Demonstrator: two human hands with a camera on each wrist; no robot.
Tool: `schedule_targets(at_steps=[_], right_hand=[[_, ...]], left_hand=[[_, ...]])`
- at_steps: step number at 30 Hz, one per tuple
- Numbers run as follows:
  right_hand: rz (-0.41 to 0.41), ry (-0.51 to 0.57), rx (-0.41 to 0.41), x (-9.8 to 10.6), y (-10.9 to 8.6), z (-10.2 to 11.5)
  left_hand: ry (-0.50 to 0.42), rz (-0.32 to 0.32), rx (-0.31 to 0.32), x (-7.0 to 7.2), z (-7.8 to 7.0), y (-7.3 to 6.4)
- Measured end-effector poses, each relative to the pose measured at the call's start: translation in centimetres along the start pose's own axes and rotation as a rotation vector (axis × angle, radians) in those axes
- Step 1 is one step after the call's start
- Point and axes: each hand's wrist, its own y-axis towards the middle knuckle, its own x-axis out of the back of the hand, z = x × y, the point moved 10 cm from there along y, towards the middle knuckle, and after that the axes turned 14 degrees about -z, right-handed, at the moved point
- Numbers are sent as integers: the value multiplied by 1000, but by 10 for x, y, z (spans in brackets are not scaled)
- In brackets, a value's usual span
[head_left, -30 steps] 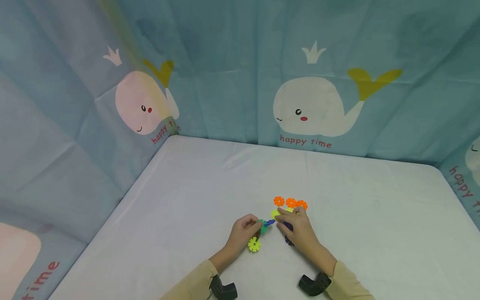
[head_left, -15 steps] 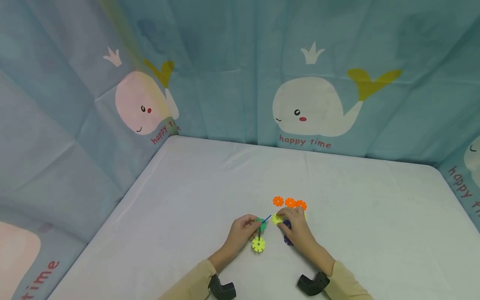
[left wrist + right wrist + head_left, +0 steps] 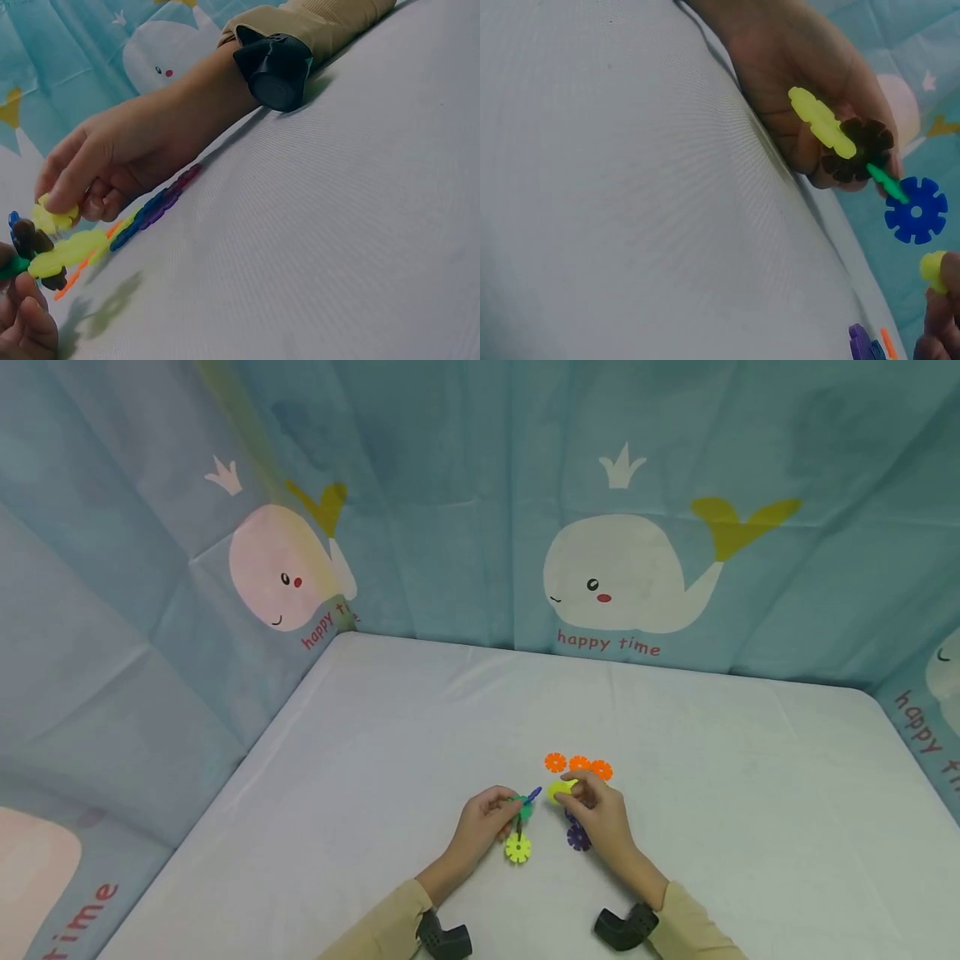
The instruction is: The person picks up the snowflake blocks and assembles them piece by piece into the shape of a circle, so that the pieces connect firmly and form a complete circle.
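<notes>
My left hand (image 3: 480, 822) pinches a small chain of joined notched plastic discs (snowflake building discs). A green disc (image 3: 523, 810) lies at its fingertips, with a blue disc (image 3: 916, 211) slotted onto it. Below are a dark brown disc (image 3: 864, 146) and a yellow disc (image 3: 518, 848) at the chain's lower end. Just to the right, my right hand (image 3: 606, 814) pinches a separate yellow disc (image 3: 56, 216) between thumb and fingers. That disc is close to the blue one but apart from it. The right fingers partly cover it in the right wrist view.
Beyond my right hand, orange discs (image 3: 556, 762) lie in a row on the white table (image 3: 405, 718). A purple disc (image 3: 578, 837) lies beneath the right palm, beside others partly hidden. A whale-print curtain (image 3: 450, 560) rises behind the table.
The chain has turned in my left hand, and its lower yellow disc has swung slightly right. The yellow disc at my right fingertips has tilted. More of the purple disc shows.
</notes>
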Motion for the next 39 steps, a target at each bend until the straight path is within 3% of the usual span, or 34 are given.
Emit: schedule_targets(at_steps=[3,6,12,16,19,25,30,39], right_hand=[[20,123,-148,1,2,2],[44,178,-264,1,2,-5],[99,232,-374,0,6,-30],[156,225,-409,-1,13,-31],[203,214,-447,-4,22,-31],[234,182,-526,-2,37,-32],[259,255,-544,-1,34,-35],[207,286,-519,3,32,-40]], left_hand=[[-9,16,7,-3,3,2],[-15,47,4,-8,4,3],[-11,76,-36,-16,-4,11],[-6,71,-21,-20,-4,19],[7,77,-7,-25,-3,33],[94,164,-20,-38,-21,61],[127,227,6,-42,-35,57],[161,254,-28,-46,-51,49]])
